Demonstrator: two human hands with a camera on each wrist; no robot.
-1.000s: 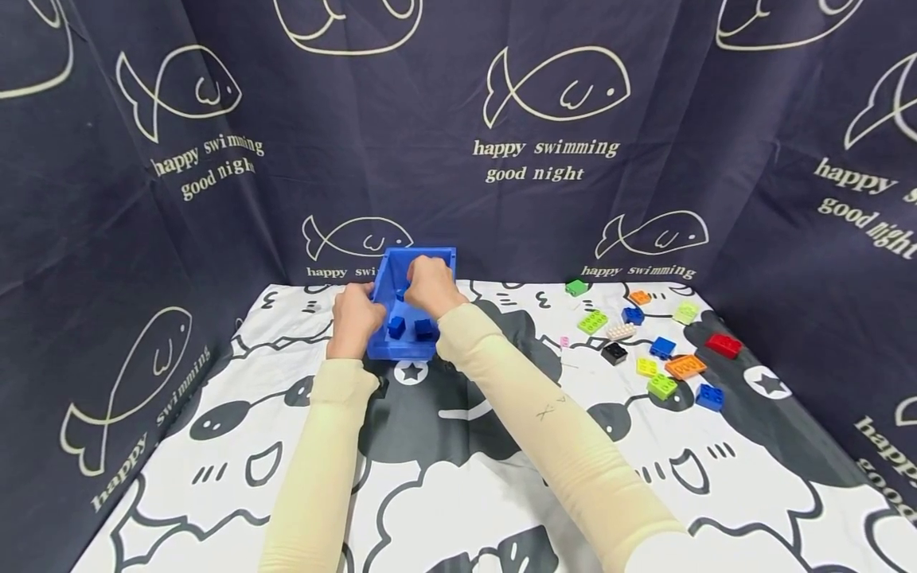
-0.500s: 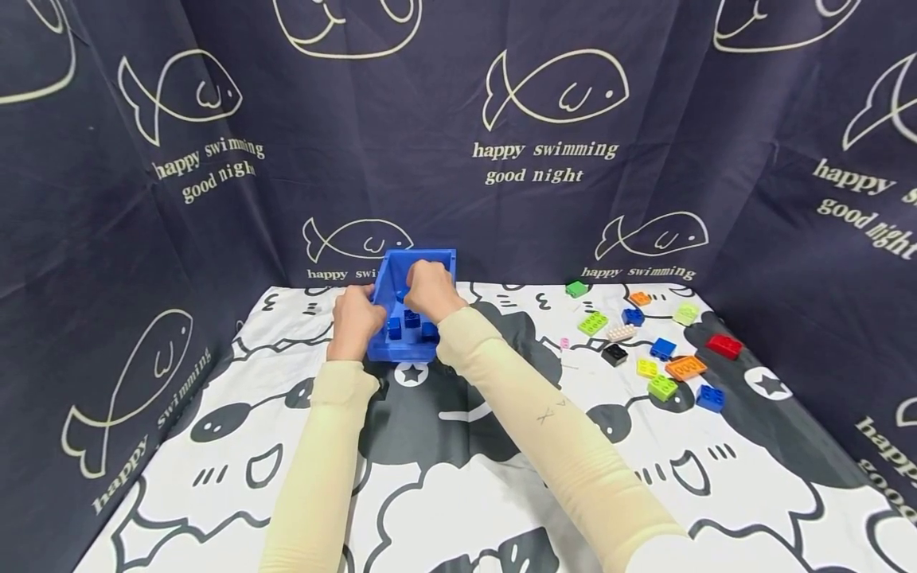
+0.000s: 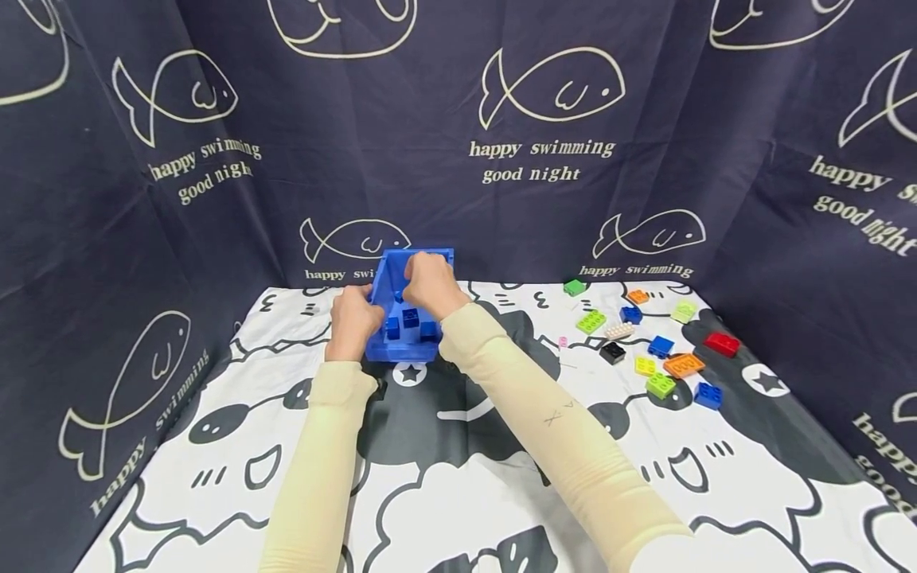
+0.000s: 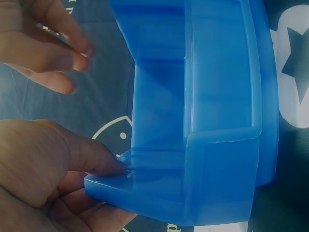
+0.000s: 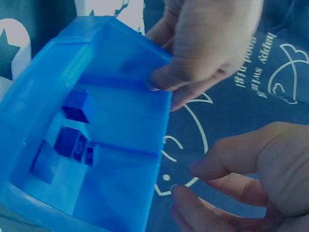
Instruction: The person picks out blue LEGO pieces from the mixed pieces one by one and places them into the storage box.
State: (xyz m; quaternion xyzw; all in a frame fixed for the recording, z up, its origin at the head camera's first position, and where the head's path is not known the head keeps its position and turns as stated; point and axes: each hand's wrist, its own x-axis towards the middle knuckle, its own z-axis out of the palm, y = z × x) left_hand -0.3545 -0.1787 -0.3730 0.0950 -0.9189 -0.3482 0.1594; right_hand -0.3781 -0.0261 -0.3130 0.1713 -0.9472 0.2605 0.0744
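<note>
A blue plastic bin (image 3: 403, 351) with a low front lip stands near the back of the table. My left hand (image 3: 351, 320) grips its left side wall, thumb inside and fingers outside, as the left wrist view shows. Several small blue bricks (image 5: 78, 106) lie on the bin's floor, close to the front lip. Over the bin's right rear part in the head view is my right hand (image 3: 434, 285). Its thumb and fingertips are apart in the right wrist view, with nothing between them, and it partly covers the bin's inside in the head view.
Loose toy bricks lie scattered on the right of the table, among them a red brick (image 3: 722, 344), an orange brick (image 3: 684, 365), a black brick (image 3: 612, 352) and a green brick (image 3: 575, 287). A dark fish-print curtain (image 3: 552, 215) hangs behind the bin.
A third blue brick has come into view between the two at the bin's front, and those two have shifted slightly apart. Both hands have stayed nearly in place.
</note>
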